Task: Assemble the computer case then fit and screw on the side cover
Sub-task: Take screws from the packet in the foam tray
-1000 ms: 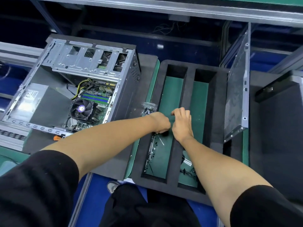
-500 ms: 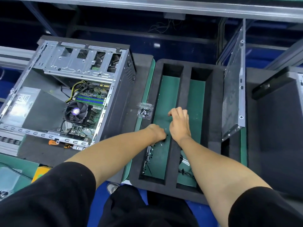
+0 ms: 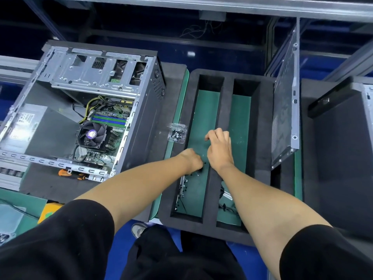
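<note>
Lying open-sided on the table at left: grey steel computer case (image 3: 84,110), heavy and stiff. Leaning upright at right: thin grey metal side cover (image 3: 284,118), best held by its edges. Reaching into black foam tray (image 3: 226,81) among small loose screws (image 3: 186,179): left hand (image 3: 192,160), fingers curled, possibly pinching one; right hand (image 3: 219,149) loosely curled. Sitting just left: clear plastic screw box (image 3: 177,132).

You wear a black short-sleeved top, its sleeves ending above the elbows and leaving both forearms bare. Your left hand (image 3: 192,159) and right hand (image 3: 219,149) carry no gloves, rings or watch. Below them, black trousers (image 3: 181,257) and a grey shoe (image 3: 138,229).
</note>
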